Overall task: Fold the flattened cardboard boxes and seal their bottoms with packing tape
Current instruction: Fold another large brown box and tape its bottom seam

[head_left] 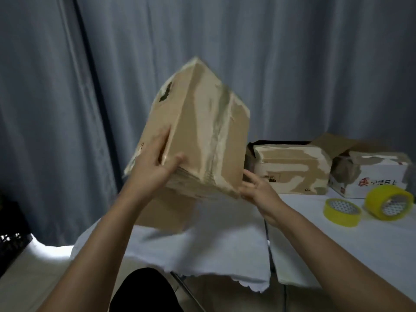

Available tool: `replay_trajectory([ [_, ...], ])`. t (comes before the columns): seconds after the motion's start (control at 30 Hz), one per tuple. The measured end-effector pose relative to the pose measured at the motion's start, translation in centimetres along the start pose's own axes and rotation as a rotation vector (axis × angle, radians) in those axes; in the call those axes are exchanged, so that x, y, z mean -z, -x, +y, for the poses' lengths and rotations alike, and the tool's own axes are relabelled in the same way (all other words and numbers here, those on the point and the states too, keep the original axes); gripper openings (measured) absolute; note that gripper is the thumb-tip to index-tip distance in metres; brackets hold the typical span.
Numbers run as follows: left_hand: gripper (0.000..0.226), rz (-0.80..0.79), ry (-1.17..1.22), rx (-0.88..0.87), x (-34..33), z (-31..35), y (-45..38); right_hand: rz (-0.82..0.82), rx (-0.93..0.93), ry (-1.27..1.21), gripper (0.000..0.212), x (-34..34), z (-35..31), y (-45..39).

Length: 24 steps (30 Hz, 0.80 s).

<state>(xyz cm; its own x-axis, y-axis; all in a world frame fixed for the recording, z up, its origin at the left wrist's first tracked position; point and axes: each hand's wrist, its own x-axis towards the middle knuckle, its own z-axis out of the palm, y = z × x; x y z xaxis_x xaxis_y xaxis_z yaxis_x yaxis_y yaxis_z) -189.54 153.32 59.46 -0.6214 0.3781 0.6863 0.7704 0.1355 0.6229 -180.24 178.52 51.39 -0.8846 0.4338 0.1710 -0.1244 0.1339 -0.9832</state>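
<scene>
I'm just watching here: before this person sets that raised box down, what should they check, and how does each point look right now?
1. Left hand has a hold on the raised box: ok, thumb and fingers wrap its lower corner.
2. Right hand supports the box: cannot tell, its straight fingers reach the lower right edge, but contact is blurred.
3. Bottom seam taped: ok, a strip of tape runs along the facing side.
4. Free space on the white table to land it: ok, bare cloth lies in front of the hands.
5. Tape at hand for the next box: ok, two yellow tape rolls lie on the right.
6. Finished boxes out of the way: ok, at the back.
</scene>
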Motion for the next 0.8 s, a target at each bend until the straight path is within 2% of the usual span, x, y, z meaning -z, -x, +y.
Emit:
replay_trajectory([
  [0.03, 0.069, -0.022, -0.161, -0.114, -0.6, 0.3, 0.2, -0.032, -0.076, 0.051, 0.053, 0.0, 0.4, 0.2],
  [0.13, 0.079, -0.289, -0.546, -0.325, -4.5, -1.2, 2.0, -0.010, -0.192, 0.141, 0.030, 1.5, 2.0, 0.0],
  [0.17, 0.081, -0.376, -0.649, -0.365, -6.2, -2.6, 2.8, 0.088, -0.182, 0.065, 0.026, 2.6, 2.4, -0.1],
  [0.27, 0.083, -0.532, -0.821, -0.489, -10.2, -5.6, 4.3, 0.490, -0.237, -0.388, 0.026, 7.0, 2.7, 0.2],
  [0.3, 0.085, -0.584, -0.850, -0.494, -11.2, -6.2, 4.4, 0.580, -0.247, -0.437, 0.026, 8.5, 3.0, 0.5],
  [0.37, 0.084, -0.660, -0.879, -0.484, -12.9, -7.4, 4.3, 0.649, -0.281, -0.404, 0.035, 10.8, 3.2, 0.9],
  [0.43, 0.068, -0.732, -0.865, -0.411, -14.3, -8.9, 4.6, 0.655, -0.301, -0.344, 0.043, 12.4, 3.6, 0.7],
  [0.53, 0.052, -0.804, -0.783, -0.316, -14.7, -11.5, 5.9, 0.632, -0.311, -0.149, 0.043, 13.4, 3.4, -0.1],
  [0.57, 0.048, -0.766, -0.737, -0.320, -14.6, -11.8, 6.1, 0.622, -0.309, -0.095, 0.043, 13.6, 3.5, -0.5],
  [0.63, 0.039, -0.528, -0.661, -0.333, -14.1, -11.9, 5.9, 0.598, -0.300, -0.017, 0.043, 13.5, 3.2, -1.5],
  [0.73, 0.048, -0.152, -0.570, -0.296, -13.0, -10.4, 4.7, 0.515, -0.278, 0.074, 0.044, 12.9, 3.1, -3.2],
  [0.8, 0.050, -0.019, -0.541, -0.317, -12.6, -9.1, 3.6, 0.429, -0.260, 0.115, 0.039, 12.1, 3.1, -4.1],
])
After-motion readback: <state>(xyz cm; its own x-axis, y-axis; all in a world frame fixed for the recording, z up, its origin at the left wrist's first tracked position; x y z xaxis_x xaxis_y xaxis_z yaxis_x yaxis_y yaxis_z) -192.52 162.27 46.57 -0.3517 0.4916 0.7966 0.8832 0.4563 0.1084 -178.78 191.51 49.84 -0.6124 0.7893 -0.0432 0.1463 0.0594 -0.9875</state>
